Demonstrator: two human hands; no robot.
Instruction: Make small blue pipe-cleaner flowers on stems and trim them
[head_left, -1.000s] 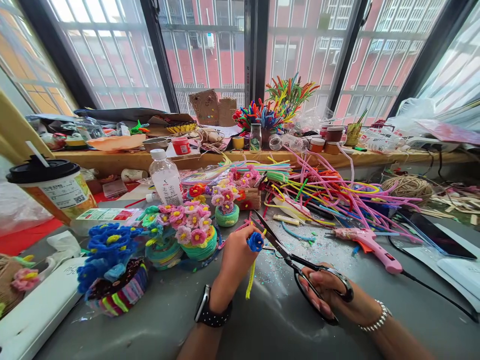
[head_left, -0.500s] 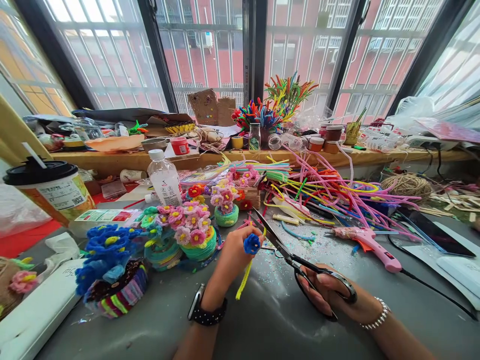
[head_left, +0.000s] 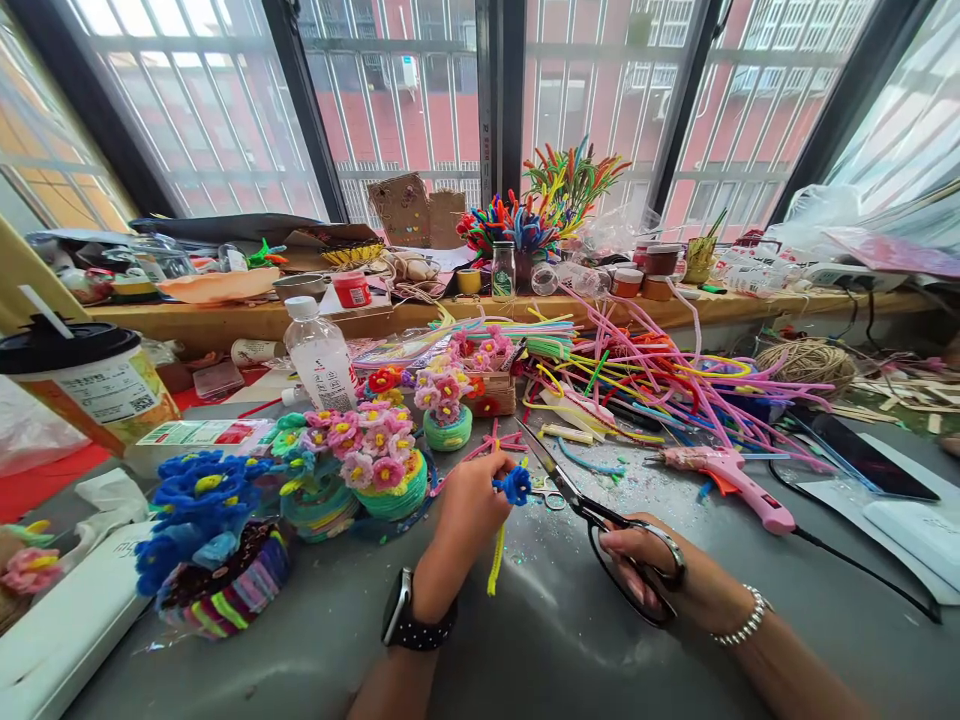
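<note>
Here's the blue flower [head_left: 516, 485], four-to-five o'clock from the left wrist's opposite side: left hand [head_left: 469, 508] pinches it from eight o'clock, yellow strand [head_left: 496, 562] dangling at seven. Right hand [head_left: 639, 562], four o'clock, grips the scissors [head_left: 576, 497]. The bloom looks light, soft, crushable; best pinched beneath its petals.

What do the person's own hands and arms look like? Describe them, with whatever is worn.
Both the left hand and right hand are ungloved, with no sleeves visible on the forearms. The left wrist wears a silver-edged watch on a black strap with white dots; the right wears a silvery beaded bracelet.
</note>
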